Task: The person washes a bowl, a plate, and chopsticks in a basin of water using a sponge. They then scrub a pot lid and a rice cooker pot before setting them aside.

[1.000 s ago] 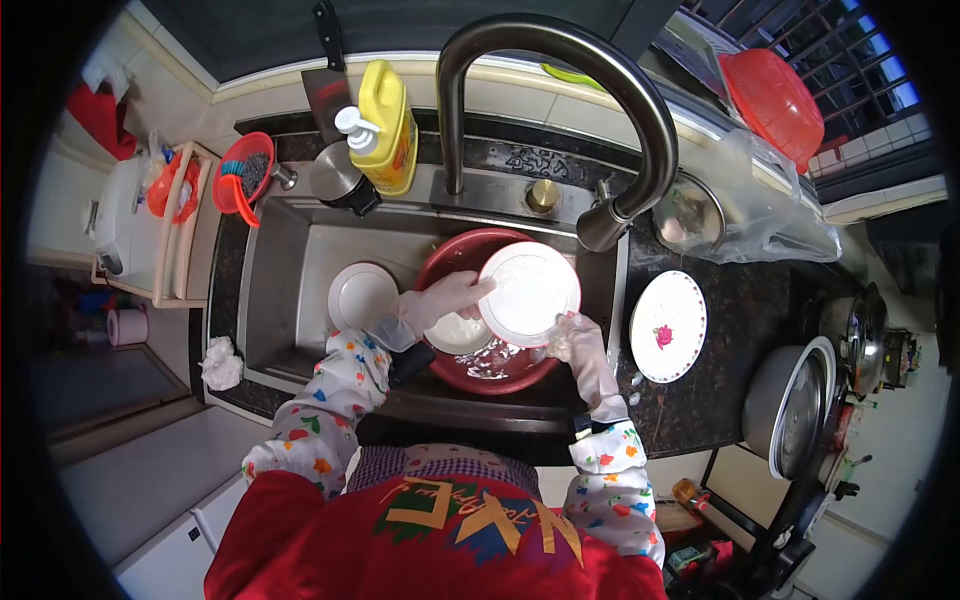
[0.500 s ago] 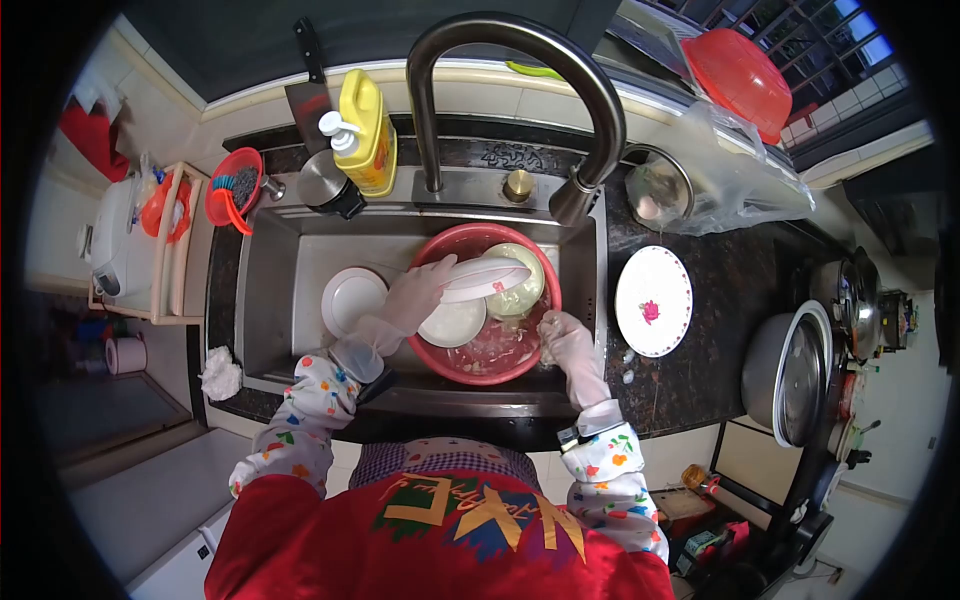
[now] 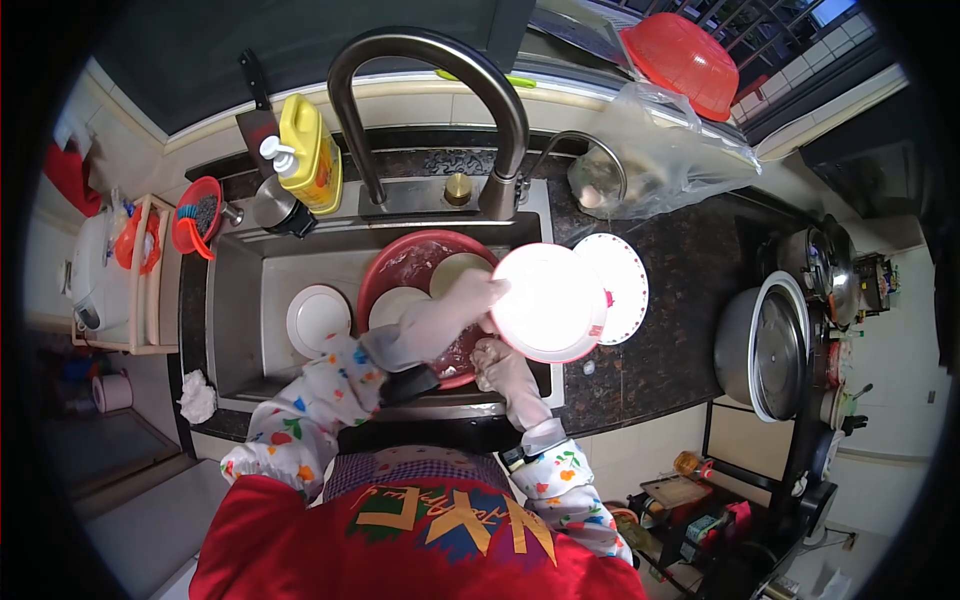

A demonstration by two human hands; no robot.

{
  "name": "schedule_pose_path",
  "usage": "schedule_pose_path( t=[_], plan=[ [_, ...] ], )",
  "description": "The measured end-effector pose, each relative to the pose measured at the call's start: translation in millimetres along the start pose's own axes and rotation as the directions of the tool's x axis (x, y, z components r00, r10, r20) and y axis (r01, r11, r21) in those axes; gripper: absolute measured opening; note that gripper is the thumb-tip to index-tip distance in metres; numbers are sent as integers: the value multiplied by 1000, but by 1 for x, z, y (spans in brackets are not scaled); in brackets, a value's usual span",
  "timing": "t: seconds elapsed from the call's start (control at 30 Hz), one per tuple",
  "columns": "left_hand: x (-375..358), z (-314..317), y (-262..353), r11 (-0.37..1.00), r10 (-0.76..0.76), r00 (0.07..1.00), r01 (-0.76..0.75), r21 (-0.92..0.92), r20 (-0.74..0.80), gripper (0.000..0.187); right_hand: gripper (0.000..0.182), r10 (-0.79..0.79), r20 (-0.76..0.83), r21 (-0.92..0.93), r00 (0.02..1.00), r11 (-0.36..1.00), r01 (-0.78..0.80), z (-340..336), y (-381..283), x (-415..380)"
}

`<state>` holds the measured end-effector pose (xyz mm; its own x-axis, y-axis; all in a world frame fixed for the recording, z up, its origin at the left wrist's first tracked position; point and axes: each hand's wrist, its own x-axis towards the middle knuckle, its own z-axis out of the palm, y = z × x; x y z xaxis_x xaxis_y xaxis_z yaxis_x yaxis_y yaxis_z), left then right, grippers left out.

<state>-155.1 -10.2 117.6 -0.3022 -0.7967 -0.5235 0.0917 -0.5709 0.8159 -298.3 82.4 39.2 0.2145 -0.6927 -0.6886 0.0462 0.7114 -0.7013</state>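
Observation:
My left hand (image 3: pixel 458 308), in a thin clear glove, is closed on the near-side rim of a white plate (image 3: pixel 550 298) with a small red mark. That plate is tilted over the sink's right edge and partly covers a flower-rimmed oval plate (image 3: pixel 627 272) on the counter. At the red basin's (image 3: pixel 372 275) right front rim, my gloved right hand (image 3: pixel 497 368) is curled closed; what it may hold is hidden. Inside the basin are a white bowl (image 3: pixel 393 303), a pale greenish dish (image 3: pixel 456 270) and sudsy water. Left of the basin, a white dish (image 3: pixel 319 319) lies in the sink.
A tall faucet (image 3: pixel 430 40) arches over the steel sink (image 3: pixel 240 300). Behind stand a yellow soap bottle (image 3: pixel 312 160) and a cleaver (image 3: pixel 258 120). On the right counter are a plastic bag (image 3: pixel 670 165) and a large metal pot (image 3: pixel 765 345).
My left hand has carried the white plate rightward, from above the basin to over the counter plate, turning its face up. My right hand stays by the basin's rim. The view has shifted right.

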Motion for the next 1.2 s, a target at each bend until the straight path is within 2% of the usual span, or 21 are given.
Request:
schedule_pose_path(
  t=[0.03,0.07,0.13,0.2,0.33,0.4,0.47,0.5,0.57,0.6,0.67,0.7,0.73,0.8,0.83,0.87,0.93,1.0,1.07,1.13,1.2],
  plan=[
    [9,13,4,998,21,1000,-20,55,-14,32,12,17,-12,-155,1000,988,-18,7,-15,-14],
    [18,27,8,993,43,999,-39,111,-29,32,12,14,-10,-157,1000,987,-16,9,-23,-21],
    [23,54,27,976,30,991,-1,219,-132,33,12,13,29,30,999,999,-14,7,-33,-28],
    [30,67,36,929,19,992,29,369,-125,35,11,-59,3,-58,998,997,59,-4,-28,-22],
    [45,76,40,926,81,995,-54,374,-58,37,19,-123,72,178,990,978,109,-12,-30,-22],
    [52,79,39,916,88,993,-49,397,-79,39,20,-26,49,80,998,997,22,-18,-31,-21],
    [60,82,43,816,69,992,6,578,-108,43,14,-120,65,163,991,981,108,-15,-28,-19],
    [69,81,32,725,208,974,-93,682,-89,49,14,-135,95,158,986,980,119,-19,-24,-17],
    [81,87,17,551,324,944,-132,824,-65,60,25,-138,89,160,986,979,123,-18,-22,-17],
    [90,92,7,434,401,914,-139,890,-53,64,24,-271,34,35,962,962,270,-17,-14,-15],
    [98,99,-3,456,355,935,-149,877,-26,71,21,-199,-63,-121,978,974,190,-15,-21,-22],
    [88,100,5,447,367,930,-182,876,6,74,19,-267,84,61,960,963,263,-44,55,33],
    [91,100,3,507,292,956,-151,849,-4,73,15,-241,28,15,970,970,241,-33,28,16],
    [67,87,19,678,233,972,-178,713,21,71,26,-231,110,-144,967,959,245,-31,4,-2],
    [60,77,24,713,151,988,-86,696,-33,67,12,-250,80,-120,965,959,259,-22,-2,-5],
    [63,69,7,715,380,911,-179,676,-161,60,11,-139,111,39,984,990,136,-18,-11,-11],
    [84,28,-24,725,410,867,-123,678,-281,45,14,-19,72,132,997,991,9,-13,-25,-18],
    [100,-34,-58,641,477,807,-50,766,-347,33,19,-19,50,82,999,997,15,-14,-19,-11],
    [104,-81,-92,431,736,580,-3,902,-349,38,20,21,47,149,999,988,-28,-19,-16,-11],
    [102,-114,-97,425,500,765,191,885,-405,46,20,54,56,203,997,977,-64,-23,-5,-3],
    [109,-141,-127,558,346,849,156,815,-399,51,21,-60,4,29,998,998,60,-19,-1,-1]
  ],
)
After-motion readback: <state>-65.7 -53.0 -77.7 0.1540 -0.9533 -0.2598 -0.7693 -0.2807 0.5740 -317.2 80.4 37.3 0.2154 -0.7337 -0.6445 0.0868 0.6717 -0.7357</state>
